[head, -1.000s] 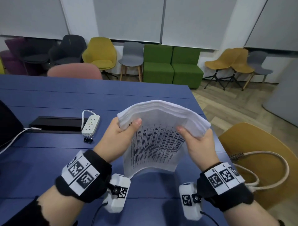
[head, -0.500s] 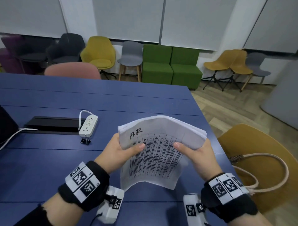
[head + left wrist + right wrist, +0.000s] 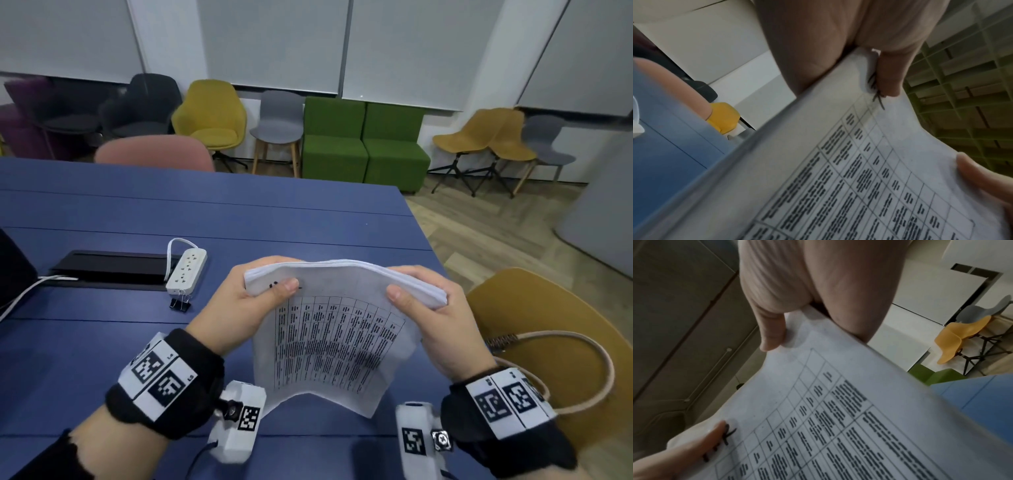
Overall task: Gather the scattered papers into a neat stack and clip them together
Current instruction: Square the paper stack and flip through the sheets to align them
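Observation:
A thick stack of white papers (image 3: 339, 329) with a printed table on the top sheet is held upright over the blue table (image 3: 239, 219), its lower edge bowed. My left hand (image 3: 246, 305) grips the stack's top left corner, thumb on the front over handwritten letters. My right hand (image 3: 431, 308) grips the top right corner, thumb on the front, fingers behind. The left wrist view shows the papers (image 3: 859, 170) under my left thumb (image 3: 890, 76). The right wrist view shows the papers (image 3: 849, 410) under my right thumb (image 3: 772, 331). A black binder clip (image 3: 180, 303) lies on the table left of the stack.
A white power strip (image 3: 186, 270) and a black cable tray (image 3: 113, 270) lie at the left. A dark object (image 3: 13, 267) sits at the far left edge. A yellow chair (image 3: 548, 342) with a bag strap stands right of the table. More chairs line the far wall.
The stack has come down and toward me, and the top edges now look squared. Both hands keep their grip on the top corners; the left thumb now covers the handwriting.

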A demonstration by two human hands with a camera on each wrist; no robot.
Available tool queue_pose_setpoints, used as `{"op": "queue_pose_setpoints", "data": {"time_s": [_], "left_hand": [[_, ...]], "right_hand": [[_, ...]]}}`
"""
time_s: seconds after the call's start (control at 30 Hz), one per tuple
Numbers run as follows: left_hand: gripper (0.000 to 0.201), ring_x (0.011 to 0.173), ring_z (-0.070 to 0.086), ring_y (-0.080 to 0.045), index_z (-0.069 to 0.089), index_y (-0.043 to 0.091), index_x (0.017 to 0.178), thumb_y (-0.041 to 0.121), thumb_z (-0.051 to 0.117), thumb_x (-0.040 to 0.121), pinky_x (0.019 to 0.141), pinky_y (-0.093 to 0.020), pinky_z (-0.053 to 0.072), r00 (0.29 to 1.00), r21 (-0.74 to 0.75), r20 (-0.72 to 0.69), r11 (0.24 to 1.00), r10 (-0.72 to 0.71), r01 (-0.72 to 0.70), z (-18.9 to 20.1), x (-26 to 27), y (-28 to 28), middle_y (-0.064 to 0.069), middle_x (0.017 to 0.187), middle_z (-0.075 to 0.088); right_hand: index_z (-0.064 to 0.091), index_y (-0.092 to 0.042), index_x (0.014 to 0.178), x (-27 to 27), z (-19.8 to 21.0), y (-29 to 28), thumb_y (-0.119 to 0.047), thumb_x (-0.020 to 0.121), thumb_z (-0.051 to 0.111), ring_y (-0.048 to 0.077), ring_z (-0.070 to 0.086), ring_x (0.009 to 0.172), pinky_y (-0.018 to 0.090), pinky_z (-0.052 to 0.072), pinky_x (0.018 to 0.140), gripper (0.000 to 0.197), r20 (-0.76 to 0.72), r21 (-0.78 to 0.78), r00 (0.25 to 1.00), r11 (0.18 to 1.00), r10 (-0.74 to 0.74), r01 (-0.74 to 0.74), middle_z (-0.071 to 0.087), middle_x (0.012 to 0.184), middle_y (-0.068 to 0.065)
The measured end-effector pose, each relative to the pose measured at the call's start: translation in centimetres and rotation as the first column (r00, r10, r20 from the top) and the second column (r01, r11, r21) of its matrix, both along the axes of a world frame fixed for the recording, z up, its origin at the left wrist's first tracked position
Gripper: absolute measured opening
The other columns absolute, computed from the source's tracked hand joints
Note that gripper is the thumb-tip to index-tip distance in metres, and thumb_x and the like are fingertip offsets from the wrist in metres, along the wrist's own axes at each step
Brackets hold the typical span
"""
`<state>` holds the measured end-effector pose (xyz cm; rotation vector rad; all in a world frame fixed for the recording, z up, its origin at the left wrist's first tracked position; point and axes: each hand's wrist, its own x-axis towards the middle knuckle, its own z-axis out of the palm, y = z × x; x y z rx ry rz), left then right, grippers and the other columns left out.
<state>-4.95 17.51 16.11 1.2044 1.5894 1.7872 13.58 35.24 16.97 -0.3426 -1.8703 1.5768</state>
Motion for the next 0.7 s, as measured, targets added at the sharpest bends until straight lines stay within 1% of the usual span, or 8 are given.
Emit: {"op": "queue_pose_setpoints", "data": {"time_s": [0.07, 0.13, 0.23, 0.3, 0.4, 0.47, 0.57, 0.7], "left_hand": [[0.021, 0.090, 0.068, -0.014, 0.069, 0.009, 0.102, 0.017, 0.057, 0.088, 0.081, -0.021, 0.053, 1.000, 0.004, 0.008, 1.000, 0.000, 0.000, -0.1, 0.1, 0.2, -0.003, 0.094, 0.073], [0.021, 0.090, 0.068, -0.013, 0.069, 0.010, 0.102, 0.017, 0.055, 0.089, 0.081, -0.021, 0.052, 1.000, 0.004, 0.007, 1.000, 0.005, -0.005, -0.3, 0.3, 0.4, -0.002, 0.094, 0.072], [0.020, 0.089, 0.068, -0.008, 0.068, 0.012, 0.101, 0.015, 0.053, 0.090, 0.079, -0.018, 0.051, 1.000, 0.017, 0.017, 1.000, 0.000, 0.000, -0.7, 0.5, 0.7, 0.002, 0.092, 0.073], [0.020, 0.090, 0.068, -0.010, 0.068, 0.010, 0.102, 0.015, 0.052, 0.091, 0.080, -0.020, 0.052, 0.999, 0.015, 0.044, 1.000, 0.003, -0.004, -1.2, 0.8, 0.8, 0.000, 0.093, 0.073], [0.021, 0.093, 0.069, -0.011, 0.068, 0.011, 0.102, 0.017, 0.051, 0.091, 0.080, -0.021, 0.053, 0.997, 0.002, 0.069, 1.000, 0.028, -0.028, -1.7, 1.1, 0.8, -0.001, 0.096, 0.074], [0.023, 0.096, 0.070, -0.013, 0.067, 0.010, 0.105, 0.019, 0.051, 0.091, 0.082, -0.022, 0.053, 0.996, -0.027, 0.079, 0.999, 0.042, -0.040, -1.8, 1.0, 0.8, -0.003, 0.100, 0.075], [0.025, 0.100, 0.069, -0.019, 0.067, 0.010, 0.107, 0.022, 0.050, 0.093, 0.088, -0.030, 0.054, 0.998, -0.063, 0.038, 0.997, 0.047, -0.045, -1.3, 0.6, 1.1, -0.010, 0.105, 0.073], [0.018, 0.097, 0.069, -0.014, 0.067, 0.011, 0.106, 0.012, 0.050, 0.099, 0.085, -0.023, 0.053, 0.997, -0.057, -0.036, 0.996, 0.068, -0.070, 0.2, 0.3, 1.6, -0.007, 0.104, 0.073]], "right_hand": [[0.073, -0.013, 0.088, -0.2, 0.1, 0.0, -0.011, 0.083, 0.068, 0.014, 0.065, 0.083, 0.027, 0.051, 0.079, 0.007, -0.003, 0.037, 1.000, 0.999, -0.019, 0.019, 0.072, 0.086, 0.002], [0.072, -0.014, 0.087, -0.4, -0.1, -0.1, -0.004, 0.087, 0.063, 0.013, 0.065, 0.083, 0.025, 0.050, 0.080, 0.014, 0.003, 0.085, 1.000, 0.996, -0.030, 0.030, 0.071, 0.085, 0.001], [0.068, -0.014, 0.085, -0.7, -0.3, -0.4, -0.001, 0.090, 0.058, 0.010, 0.062, 0.079, 0.021, 0.049, 0.075, 0.018, 0.007, 0.139, 0.998, 0.989, -0.058, 0.057, 0.067, 0.081, -0.003], [0.065, -0.012, 0.086, -0.9, -0.3, -0.5, 0.000, 0.092, 0.056, 0.008, 0.059, 0.076, 0.019, 0.047, 0.072, 0.016, 0.009, 0.160, 0.997, 0.984, -0.076, 0.074, 0.065, 0.079, -0.003], [0.064, -0.011, 0.086, -1.0, -0.4, -0.7, 0.001, 0.091, 0.056, 0.005, 0.059, 0.073, 0.014, 0.046, 0.070, 0.015, 0.017, 0.198, 0.993, 0.974, -0.121, 0.115, 0.064, 0.079, 0.000], [0.066, -0.013, 0.086, -1.2, -0.6, -0.9, 0.002, 0.089, 0.060, 0.005, 0.062, 0.075, 0.015, 0.048, 0.072, 0.016, 0.024, 0.190, 0.990, 0.973, -0.140, 0.133, 0.068, 0.082, 0.001], [0.068, -0.016, 0.085, -1.6, -0.6, -1.1, 0.002, 0.086, 0.063, 0.006, 0.065, 0.077, 0.016, 0.049, 0.073, 0.019, 0.014, 0.162, 0.988, 0.976, -0.151, 0.147, 0.070, 0.081, -0.005], [0.066, -0.011, 0.082, -2.2, -0.1, -1.0, 0.006, 0.085, 0.063, 0.000, 0.061, 0.070, 0.012, 0.047, 0.068, 0.018, -0.062, 0.168, 0.974, 0.960, -0.218, 0.225, 0.068, 0.076, -0.009]]}}
